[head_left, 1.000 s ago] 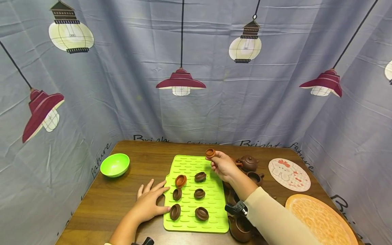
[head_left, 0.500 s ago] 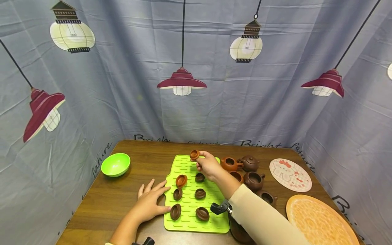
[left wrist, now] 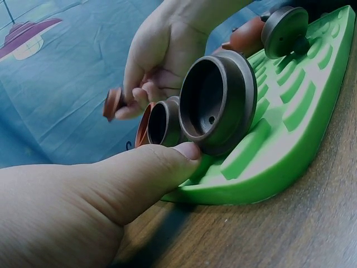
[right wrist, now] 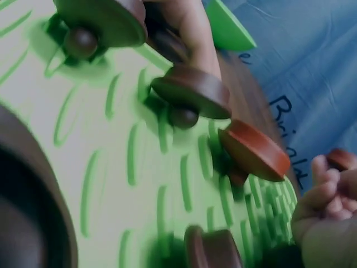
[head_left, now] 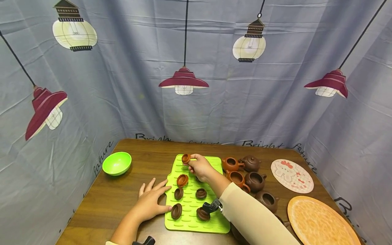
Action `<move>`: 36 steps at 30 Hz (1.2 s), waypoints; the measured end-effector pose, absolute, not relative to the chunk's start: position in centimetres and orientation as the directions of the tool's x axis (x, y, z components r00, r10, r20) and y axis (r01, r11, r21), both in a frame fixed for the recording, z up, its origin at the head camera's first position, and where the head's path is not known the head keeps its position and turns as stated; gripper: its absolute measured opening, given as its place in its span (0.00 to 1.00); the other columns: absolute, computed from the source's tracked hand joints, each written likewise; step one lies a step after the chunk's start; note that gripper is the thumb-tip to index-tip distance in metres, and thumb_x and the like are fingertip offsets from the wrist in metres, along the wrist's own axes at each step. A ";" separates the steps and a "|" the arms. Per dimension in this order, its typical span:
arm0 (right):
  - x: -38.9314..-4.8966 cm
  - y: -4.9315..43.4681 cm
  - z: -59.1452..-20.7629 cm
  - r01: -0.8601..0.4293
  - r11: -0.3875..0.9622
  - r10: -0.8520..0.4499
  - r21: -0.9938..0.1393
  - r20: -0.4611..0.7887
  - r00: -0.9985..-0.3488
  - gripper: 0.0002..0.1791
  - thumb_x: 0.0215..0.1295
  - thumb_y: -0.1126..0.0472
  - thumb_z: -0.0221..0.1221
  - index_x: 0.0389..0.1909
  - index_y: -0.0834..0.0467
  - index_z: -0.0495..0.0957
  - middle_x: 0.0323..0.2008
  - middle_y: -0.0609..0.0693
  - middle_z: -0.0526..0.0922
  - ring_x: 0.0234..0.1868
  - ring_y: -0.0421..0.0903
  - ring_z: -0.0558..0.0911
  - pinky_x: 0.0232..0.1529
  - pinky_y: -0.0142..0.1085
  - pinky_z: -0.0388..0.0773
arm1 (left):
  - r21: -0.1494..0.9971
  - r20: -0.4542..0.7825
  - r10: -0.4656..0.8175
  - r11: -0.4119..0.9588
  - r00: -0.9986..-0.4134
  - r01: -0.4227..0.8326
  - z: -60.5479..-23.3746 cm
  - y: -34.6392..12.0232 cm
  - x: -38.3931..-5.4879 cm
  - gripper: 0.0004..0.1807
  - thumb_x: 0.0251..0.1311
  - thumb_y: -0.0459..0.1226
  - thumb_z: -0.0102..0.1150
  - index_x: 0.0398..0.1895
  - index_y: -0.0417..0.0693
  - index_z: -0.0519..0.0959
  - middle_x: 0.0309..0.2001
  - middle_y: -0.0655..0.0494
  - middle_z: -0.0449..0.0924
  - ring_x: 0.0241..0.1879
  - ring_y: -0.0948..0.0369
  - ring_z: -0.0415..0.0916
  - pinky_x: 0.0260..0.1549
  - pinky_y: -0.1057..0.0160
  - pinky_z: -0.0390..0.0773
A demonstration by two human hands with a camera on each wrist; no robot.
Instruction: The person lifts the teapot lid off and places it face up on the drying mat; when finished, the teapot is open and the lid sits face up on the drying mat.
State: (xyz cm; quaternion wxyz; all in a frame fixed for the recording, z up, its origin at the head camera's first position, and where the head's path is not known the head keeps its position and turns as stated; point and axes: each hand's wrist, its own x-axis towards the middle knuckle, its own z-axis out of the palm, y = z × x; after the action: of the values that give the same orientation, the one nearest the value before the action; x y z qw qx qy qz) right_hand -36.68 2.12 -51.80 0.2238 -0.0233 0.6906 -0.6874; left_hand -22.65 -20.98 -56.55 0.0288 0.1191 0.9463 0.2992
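Observation:
My right hand (head_left: 199, 168) pinches a small reddish-brown teapot lid (head_left: 185, 158) above the far left part of the green ridged mat (head_left: 189, 203). The left wrist view also shows this held lid (left wrist: 113, 104) at the fingertips. My left hand (head_left: 149, 202) lies with spread fingers at the mat's left edge, its thumb by a dark brown lid (head_left: 176, 211). Upside-down lids sit on the mat: an orange-brown lid (head_left: 182, 180), a small dark lid (head_left: 179, 193), a middle dark lid (head_left: 200, 193) and a near dark lid (head_left: 203, 214). My right hand mostly hides another lid.
Right of the mat stand several teapots, among them an orange-brown teapot (head_left: 231, 164) and a dark lidded teapot (head_left: 250, 163). Farther right lie a rabbit-print mat (head_left: 292, 176) and a round orange mat (head_left: 321, 217). A green bowl (head_left: 117, 163) stands at the back left.
My right hand has carried the reddish-brown lid leftward over the far part of the mat, uncovering more teapots. My left hand has stayed in place.

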 end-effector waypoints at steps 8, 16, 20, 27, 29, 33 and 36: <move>-36.1 1.4 -51.7 0.363 0.095 -0.279 -0.927 -0.375 -0.884 0.08 0.81 0.67 0.50 0.55 0.61 0.75 0.49 0.62 0.88 0.26 0.38 0.74 0.27 0.28 0.71 | 0.571 0.019 0.243 0.794 -0.970 0.210 -56.5 -20.8 -22.6 0.44 0.51 0.63 0.76 0.72 0.63 0.77 0.81 0.60 0.63 0.83 0.37 0.42 0.72 0.25 0.30; -36.0 0.5 -51.4 0.372 0.215 -0.249 -0.903 -0.419 -0.873 0.05 0.80 0.67 0.52 0.49 0.61 0.76 0.36 0.55 0.88 0.24 0.39 0.76 0.25 0.28 0.75 | 0.568 0.027 0.242 0.795 -0.970 0.214 -56.4 -20.8 -22.6 0.44 0.51 0.63 0.76 0.72 0.62 0.77 0.80 0.59 0.64 0.83 0.37 0.43 0.72 0.25 0.31; -36.0 0.2 -51.2 0.382 0.248 -0.227 -0.890 -0.437 -0.871 0.06 0.80 0.68 0.51 0.49 0.62 0.76 0.34 0.55 0.87 0.23 0.39 0.76 0.25 0.28 0.75 | 0.561 0.029 0.242 0.799 -0.970 0.216 -56.4 -20.9 -22.6 0.44 0.50 0.63 0.76 0.72 0.62 0.77 0.80 0.60 0.64 0.83 0.37 0.43 0.72 0.25 0.31; -36.1 -0.2 -51.1 0.399 0.293 -0.205 -0.869 -0.465 -0.861 0.12 0.80 0.70 0.49 0.57 0.68 0.77 0.28 0.53 0.84 0.19 0.37 0.73 0.22 0.28 0.72 | 0.559 0.020 0.242 0.802 -0.970 0.211 -56.4 -20.9 -22.5 0.44 0.51 0.63 0.76 0.72 0.62 0.77 0.80 0.60 0.63 0.83 0.37 0.43 0.72 0.24 0.31; -36.1 -0.2 -51.0 0.406 0.312 -0.196 -0.859 -0.476 -0.857 0.18 0.80 0.70 0.49 0.66 0.69 0.73 0.26 0.51 0.83 0.18 0.37 0.73 0.21 0.27 0.71 | 0.560 0.015 0.241 0.802 -0.970 0.208 -56.4 -21.0 -22.5 0.44 0.51 0.64 0.76 0.72 0.63 0.77 0.80 0.61 0.63 0.83 0.37 0.43 0.72 0.25 0.30; -36.1 -0.2 -50.9 0.413 0.345 -0.178 -0.843 -0.491 -0.853 0.23 0.80 0.69 0.50 0.70 0.73 0.69 0.23 0.49 0.83 0.17 0.36 0.72 0.19 0.25 0.69 | 0.560 0.005 0.241 0.804 -0.970 0.203 -56.3 -20.9 -22.5 0.44 0.51 0.64 0.75 0.72 0.63 0.77 0.81 0.61 0.62 0.83 0.38 0.42 0.73 0.25 0.30; -36.0 -0.1 -50.9 0.417 0.348 -0.175 -0.840 -0.495 -0.851 0.18 0.79 0.69 0.51 0.61 0.75 0.76 0.21 0.49 0.83 0.16 0.35 0.73 0.18 0.24 0.69 | 0.560 0.002 0.240 0.804 -0.971 0.200 -56.2 -20.9 -22.5 0.44 0.51 0.64 0.75 0.72 0.62 0.77 0.81 0.61 0.63 0.83 0.38 0.42 0.73 0.25 0.30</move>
State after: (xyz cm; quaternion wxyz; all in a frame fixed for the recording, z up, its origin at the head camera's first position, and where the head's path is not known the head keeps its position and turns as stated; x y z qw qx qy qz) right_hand -36.05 -0.12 -50.85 0.2615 0.0779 0.7781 -0.5658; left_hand -22.50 -20.91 -56.21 0.0344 0.1160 0.9490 0.2910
